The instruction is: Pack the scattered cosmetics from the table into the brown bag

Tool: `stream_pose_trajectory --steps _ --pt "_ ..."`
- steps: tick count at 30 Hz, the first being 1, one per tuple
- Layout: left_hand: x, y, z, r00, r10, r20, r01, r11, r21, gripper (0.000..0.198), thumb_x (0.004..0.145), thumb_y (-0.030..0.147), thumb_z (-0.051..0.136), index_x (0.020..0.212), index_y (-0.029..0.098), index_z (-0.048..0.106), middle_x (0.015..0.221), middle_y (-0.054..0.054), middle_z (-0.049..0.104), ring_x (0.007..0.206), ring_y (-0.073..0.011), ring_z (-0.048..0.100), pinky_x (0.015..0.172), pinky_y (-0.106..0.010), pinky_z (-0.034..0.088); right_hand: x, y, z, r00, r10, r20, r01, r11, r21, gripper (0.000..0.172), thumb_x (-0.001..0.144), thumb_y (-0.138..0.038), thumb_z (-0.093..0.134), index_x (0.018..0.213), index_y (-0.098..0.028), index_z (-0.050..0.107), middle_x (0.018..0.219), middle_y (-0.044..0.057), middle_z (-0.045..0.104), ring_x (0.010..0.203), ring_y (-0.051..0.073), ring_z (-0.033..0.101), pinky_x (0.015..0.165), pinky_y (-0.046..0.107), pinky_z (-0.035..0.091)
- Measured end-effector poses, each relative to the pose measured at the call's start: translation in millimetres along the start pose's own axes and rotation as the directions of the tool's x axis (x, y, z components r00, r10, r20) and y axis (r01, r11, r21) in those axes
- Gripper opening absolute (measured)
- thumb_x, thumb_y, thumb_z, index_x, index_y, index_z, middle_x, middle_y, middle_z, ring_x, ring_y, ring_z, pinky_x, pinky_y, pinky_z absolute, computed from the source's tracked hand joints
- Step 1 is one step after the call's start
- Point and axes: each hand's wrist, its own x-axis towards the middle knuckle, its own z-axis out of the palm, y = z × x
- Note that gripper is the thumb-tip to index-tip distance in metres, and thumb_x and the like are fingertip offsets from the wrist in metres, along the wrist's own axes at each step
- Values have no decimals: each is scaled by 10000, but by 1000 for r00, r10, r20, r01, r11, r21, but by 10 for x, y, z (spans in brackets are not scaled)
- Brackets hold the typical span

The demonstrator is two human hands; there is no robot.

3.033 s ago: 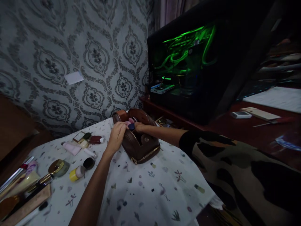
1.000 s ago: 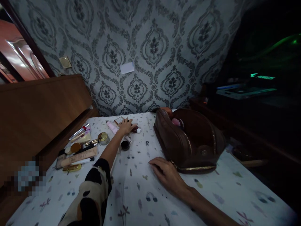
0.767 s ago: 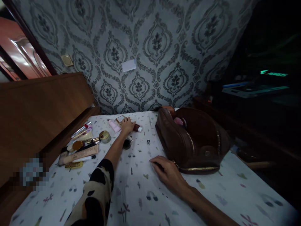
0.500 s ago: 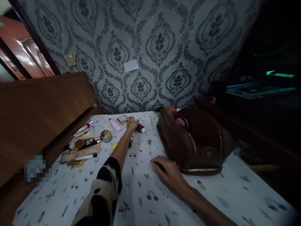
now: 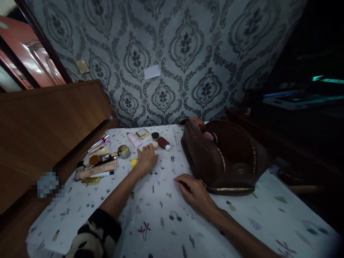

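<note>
My left hand (image 5: 147,159) is palm down on the patterned sheet, fingers bent over a spot whose contents they hide. A small yellow item (image 5: 134,163) shows beside its wrist side. Beyond the fingertips lie a small pale round item (image 5: 155,145), a dark red tube with a white cap (image 5: 163,143) and a dark round lid or jar (image 5: 155,135). Close by are a pink tube (image 5: 134,140), a gold-edged compact (image 5: 142,133) and a gold-lidded jar (image 5: 124,151). My right hand (image 5: 195,191) rests loosely, fingers apart and holding nothing, beside an unzipped brown leather bag (image 5: 204,161).
Several cosmetics cluster at the left, among them a beige tube (image 5: 99,169), an amber-capped bottle (image 5: 94,159) and a gold tube (image 5: 90,180). A small dark ring-shaped item (image 5: 172,158) lies mid-sheet. A wooden board (image 5: 53,118) borders the left; a wallpapered wall (image 5: 185,71) stands behind.
My left hand has drawn back toward me from the dark red tube and the compact, uncovering the dark lid and pale round item. My right hand stays put. The view has shifted slightly.
</note>
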Motion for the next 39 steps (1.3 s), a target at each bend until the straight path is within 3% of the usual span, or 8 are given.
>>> stream_pose_trajectory --steps 3,8,12,16,20,24,31,39 --pt "-193 -85 -2 998 63 17 -65 993 94 297 965 298 479 1241 206 540 1306 -149 589 1181 -345 556 1059 -619 315 -1 26 15 1000 -18 -21 17 1000 -7 251 923 -240 473 965 -180 713 931 89 744 852 223 704 775 344 551" --pt "-229 -218 -12 996 84 5 -84 976 199 291 969 258 439 1179 197 631 1259 -165 605 1168 -369 551 1030 -634 328 -10 25 15 999 -27 -20 27 1000 -11 249 932 -242 468 953 -181 709 913 80 741 837 213 705 759 328 550" --pt "-158 -291 5 998 66 -5 -63 968 241 344 972 206 378 1169 111 643 1239 -231 610 1207 -408 517 1051 -681 282 -13 15 13 1000 -24 -8 24 1000 -19 239 934 -231 472 963 -183 705 931 79 742 857 213 704 778 332 548" --pt "-2 -242 77 993 118 29 -122 966 228 364 984 232 396 1268 133 600 1350 -200 585 1360 -377 415 1146 -662 199 -6 12 13 1000 -26 -12 26 999 -23 233 939 -244 477 958 -187 703 931 81 741 857 221 701 770 341 548" --pt "220 -190 152 981 165 103 -180 969 166 348 979 302 512 1307 210 580 1424 -107 568 1360 -293 458 1138 -559 339 -7 11 5 999 -32 -1 32 999 -26 233 942 -223 470 956 -195 701 927 76 734 860 218 696 777 340 544" --pt "558 -334 94 995 50 89 -63 986 153 331 969 378 602 1222 167 625 1281 -99 631 1187 -260 601 1038 -523 473 -9 17 12 1000 -27 5 27 999 -28 228 945 -221 474 969 -194 699 939 80 731 872 219 691 789 345 545" --pt "1243 -761 -30 983 -173 -60 178 979 102 404 964 375 621 1310 173 571 1331 -112 591 1158 -258 617 968 -491 539 8 -20 0 1000 -15 19 16 999 -32 227 954 -192 458 957 -192 685 930 75 715 879 210 679 786 340 538" --pt "1541 -1021 -56 959 -270 -80 274 961 36 390 967 389 615 1286 167 584 1286 -108 615 1115 -246 635 942 -473 551 8 -28 -16 999 3 46 -2 1000 -29 218 971 -191 456 949 -193 673 915 68 701 874 199 666 778 330 529"
